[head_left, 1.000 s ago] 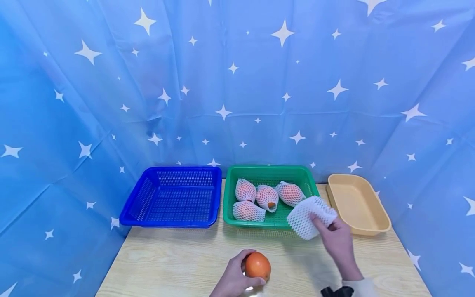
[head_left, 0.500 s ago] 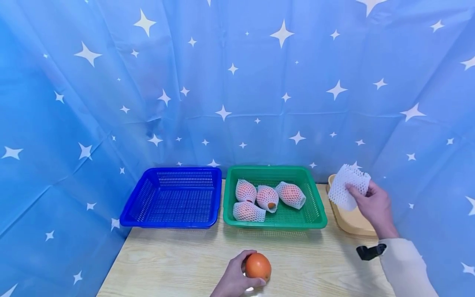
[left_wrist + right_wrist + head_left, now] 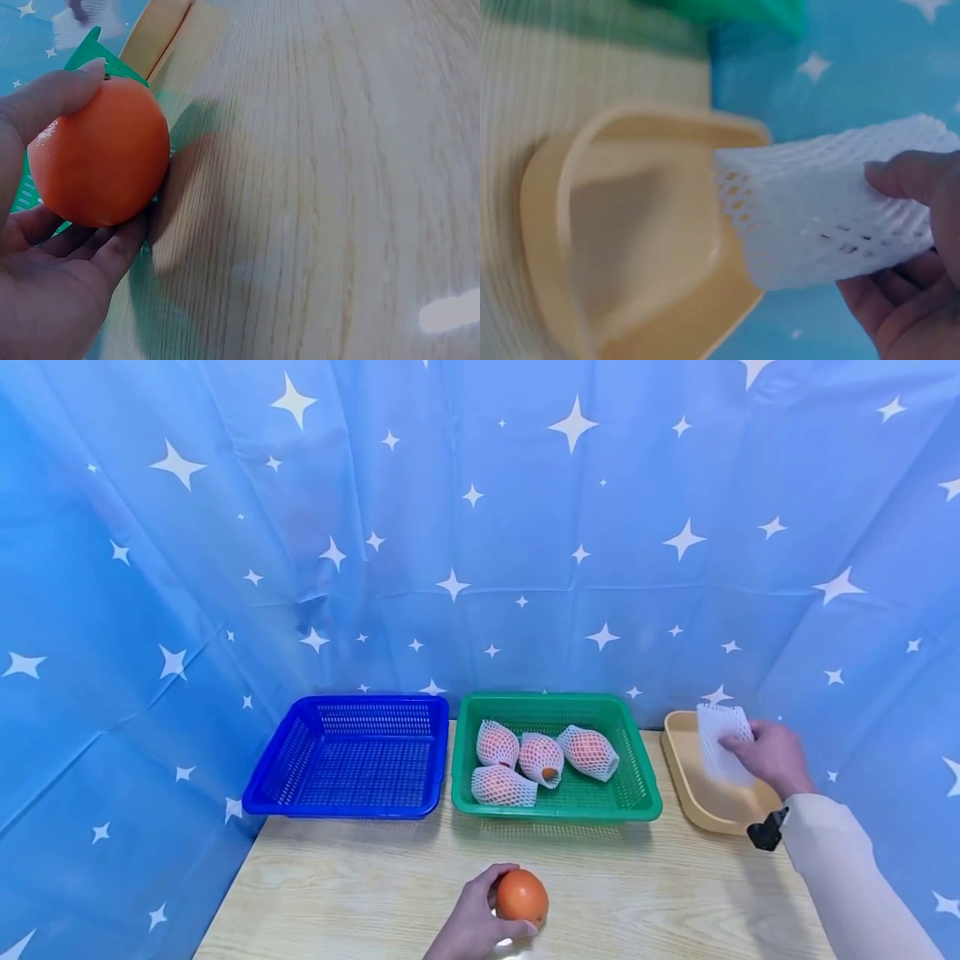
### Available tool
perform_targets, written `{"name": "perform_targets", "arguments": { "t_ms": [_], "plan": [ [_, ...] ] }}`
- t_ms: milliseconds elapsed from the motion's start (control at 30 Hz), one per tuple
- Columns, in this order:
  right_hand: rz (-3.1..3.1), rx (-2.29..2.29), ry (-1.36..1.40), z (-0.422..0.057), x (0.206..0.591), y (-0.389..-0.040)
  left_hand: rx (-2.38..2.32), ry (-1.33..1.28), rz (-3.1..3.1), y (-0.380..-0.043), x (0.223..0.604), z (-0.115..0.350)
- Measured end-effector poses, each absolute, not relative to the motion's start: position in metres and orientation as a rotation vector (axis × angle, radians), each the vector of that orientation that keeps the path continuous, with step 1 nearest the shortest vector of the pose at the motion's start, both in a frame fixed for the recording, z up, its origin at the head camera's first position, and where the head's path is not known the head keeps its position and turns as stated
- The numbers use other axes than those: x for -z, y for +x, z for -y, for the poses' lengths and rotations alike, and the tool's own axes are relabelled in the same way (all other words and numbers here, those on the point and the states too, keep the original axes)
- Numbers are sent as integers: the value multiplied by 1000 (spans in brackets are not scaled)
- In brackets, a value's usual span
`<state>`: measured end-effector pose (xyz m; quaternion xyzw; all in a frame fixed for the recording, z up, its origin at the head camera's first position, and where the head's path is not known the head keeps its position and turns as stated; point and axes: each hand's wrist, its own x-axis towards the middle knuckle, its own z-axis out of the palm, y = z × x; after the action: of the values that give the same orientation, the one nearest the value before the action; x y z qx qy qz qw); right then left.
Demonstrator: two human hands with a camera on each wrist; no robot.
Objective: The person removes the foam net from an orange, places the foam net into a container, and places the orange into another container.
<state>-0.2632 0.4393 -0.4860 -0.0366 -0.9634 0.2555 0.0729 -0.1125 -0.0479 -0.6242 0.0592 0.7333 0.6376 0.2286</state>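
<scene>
My left hand [image 3: 474, 920] grips a bare orange [image 3: 522, 897] near the front of the table, thumb on one side and fingers on the other. In the left wrist view the orange [image 3: 101, 154] sits close against the wood. Over at the right, my right hand [image 3: 776, 757] pinches a white foam net sleeve [image 3: 722, 743] above the tan tray [image 3: 701, 810]. The right wrist view shows the flattened sleeve [image 3: 817, 202] between thumb and fingers, its free end overlapping the tray's rim.
A green basket [image 3: 558, 814] at the back middle holds several fruits [image 3: 588, 753] in white foam nets. To its left stands a blue basket [image 3: 345, 812]. A starred blue curtain [image 3: 517, 527] closes off the back and sides of the wooden table [image 3: 337, 885].
My right hand has carried the foam net sleeve from over the green basket's right front corner rightward to the tan tray, then lower over it. The left hand and orange have stayed put.
</scene>
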Motion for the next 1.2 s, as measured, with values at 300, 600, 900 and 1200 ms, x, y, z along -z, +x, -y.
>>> {"name": "perform_targets", "arguments": {
  "t_ms": [300, 600, 900, 1200],
  "plan": [
    [3174, -707, -157, -474, 527, -273, -1735, 131, -2023, -111, 629, 49],
    [3284, -702, -110, -454, 545, -276, -1738, 146, -2032, -112, 628, 49],
    [3381, -798, -164, -440, 546, -275, -1734, 140, -2035, -112, 629, 48],
    [3399, -788, -156, -446, 548, -269, -1732, 186, -2061, -114, 630, 49]
  ]
}}
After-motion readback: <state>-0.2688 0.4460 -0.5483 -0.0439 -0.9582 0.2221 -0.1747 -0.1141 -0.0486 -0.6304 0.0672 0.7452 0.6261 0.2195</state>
